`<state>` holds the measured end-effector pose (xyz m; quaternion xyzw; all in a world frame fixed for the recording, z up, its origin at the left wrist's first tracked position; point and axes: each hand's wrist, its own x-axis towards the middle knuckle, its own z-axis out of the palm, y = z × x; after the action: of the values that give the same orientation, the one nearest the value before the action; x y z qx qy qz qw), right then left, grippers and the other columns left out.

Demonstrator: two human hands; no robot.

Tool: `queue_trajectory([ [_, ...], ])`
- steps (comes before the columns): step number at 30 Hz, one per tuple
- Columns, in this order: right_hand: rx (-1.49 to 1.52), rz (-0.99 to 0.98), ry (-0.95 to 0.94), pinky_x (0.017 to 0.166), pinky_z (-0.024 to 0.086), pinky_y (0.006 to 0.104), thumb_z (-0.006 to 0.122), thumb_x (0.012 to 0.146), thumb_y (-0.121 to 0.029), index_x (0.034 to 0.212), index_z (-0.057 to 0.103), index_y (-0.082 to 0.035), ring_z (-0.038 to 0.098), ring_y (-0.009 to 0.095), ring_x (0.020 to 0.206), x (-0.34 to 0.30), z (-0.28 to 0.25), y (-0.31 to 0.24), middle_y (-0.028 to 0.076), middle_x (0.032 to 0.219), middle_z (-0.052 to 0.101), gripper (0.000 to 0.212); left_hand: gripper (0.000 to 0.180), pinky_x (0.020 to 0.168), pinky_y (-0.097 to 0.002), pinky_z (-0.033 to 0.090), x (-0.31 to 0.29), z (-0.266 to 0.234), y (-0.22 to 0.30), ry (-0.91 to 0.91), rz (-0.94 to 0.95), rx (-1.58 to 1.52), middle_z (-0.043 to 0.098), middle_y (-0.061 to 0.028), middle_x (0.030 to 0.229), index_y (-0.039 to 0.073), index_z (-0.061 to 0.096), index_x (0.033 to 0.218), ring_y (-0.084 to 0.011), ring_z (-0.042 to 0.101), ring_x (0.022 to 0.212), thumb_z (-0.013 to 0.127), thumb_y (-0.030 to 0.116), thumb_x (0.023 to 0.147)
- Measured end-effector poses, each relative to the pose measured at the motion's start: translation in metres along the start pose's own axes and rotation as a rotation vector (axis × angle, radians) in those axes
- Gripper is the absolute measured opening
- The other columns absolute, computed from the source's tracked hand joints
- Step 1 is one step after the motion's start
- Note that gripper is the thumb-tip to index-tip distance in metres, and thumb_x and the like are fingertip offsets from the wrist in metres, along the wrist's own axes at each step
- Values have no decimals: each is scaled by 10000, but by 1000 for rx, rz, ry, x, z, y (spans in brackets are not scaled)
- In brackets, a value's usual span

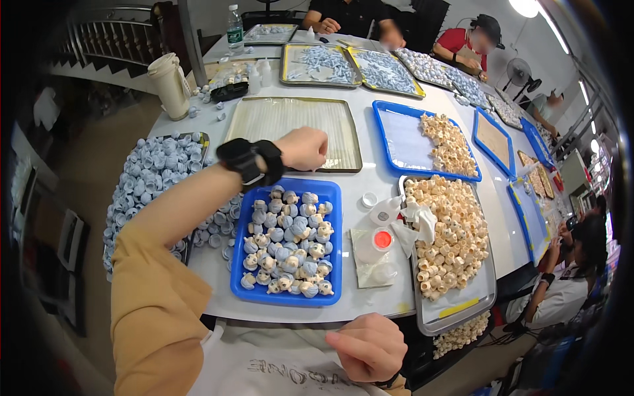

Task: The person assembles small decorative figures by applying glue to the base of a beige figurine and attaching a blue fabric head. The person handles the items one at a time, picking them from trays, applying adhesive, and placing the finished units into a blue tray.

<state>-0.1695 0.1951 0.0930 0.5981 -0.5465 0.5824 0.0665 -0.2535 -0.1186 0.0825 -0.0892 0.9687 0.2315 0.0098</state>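
My left hand point(305, 148), with a black band on its wrist, reaches across the lined metal tray point(264, 122). Its fingers are curled, and whatever they may hold is hidden. Close to my chest, my right hand point(371, 348) is closed too, its thumb side toward the left; I cannot make out anything in it. Between the hands sits a blue tray point(236, 284) of small doll heads point(288, 244) with pale faces and blue-grey hair pieces. Under and beside my left forearm are heaped blue-grey hair pieces point(158, 165), cup-shaped and loose.
Cream-coloured doll parts point(449, 237) fill a metal tray on the right. A blue tray point(396, 142) behind it holds more. Beside them stand a white bottle point(386, 211), a tub with red contents point(382, 239) and crumpled tissue point(419, 221). A beige jug point(170, 86) stands back left; co-workers sit beyond.
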Motion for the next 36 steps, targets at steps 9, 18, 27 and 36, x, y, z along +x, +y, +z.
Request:
queue_trajectory([
  [9, 27, -66, 43, 429, 402, 252, 562, 529, 109, 836, 643, 46, 534, 181, 447, -4, 4, 8, 68, 552, 572, 323, 379, 804, -359, 437, -143, -21, 44, -156, 220, 131, 495, -164, 1073, 31, 529, 1068, -317, 512, 967, 656, 221, 765],
  [18, -259, 272, -408, 542, 405, 319, 701, 665, -119, 923, 601, -44, 539, 196, 687, -13, 24, 24, 42, 836, 578, 287, 513, 902, -446, 363, -267, 25, 25, -32, -30, 292, 441, -188, 1163, 27, 488, 1086, -366, 435, 1081, 715, 179, 651],
  [27, -494, 376, -477, 591, 400, 324, 681, 663, -130, 874, 594, -56, 512, 211, 724, -17, 43, 24, 46, 829, 531, 240, 593, 958, -452, 325, -256, 48, 26, 96, 33, 214, 347, -216, 1322, -25, 460, 1139, -377, 368, 1187, 719, 218, 664],
  [36, -483, 360, -445, 579, 411, 317, 663, 679, -118, 878, 599, -49, 511, 203, 698, -20, 42, 31, 42, 796, 507, 220, 761, 1034, -536, 195, -237, 55, 20, 26, -48, 462, 216, -243, 1407, -22, 296, 1317, -394, 186, 1321, 645, 301, 724],
])
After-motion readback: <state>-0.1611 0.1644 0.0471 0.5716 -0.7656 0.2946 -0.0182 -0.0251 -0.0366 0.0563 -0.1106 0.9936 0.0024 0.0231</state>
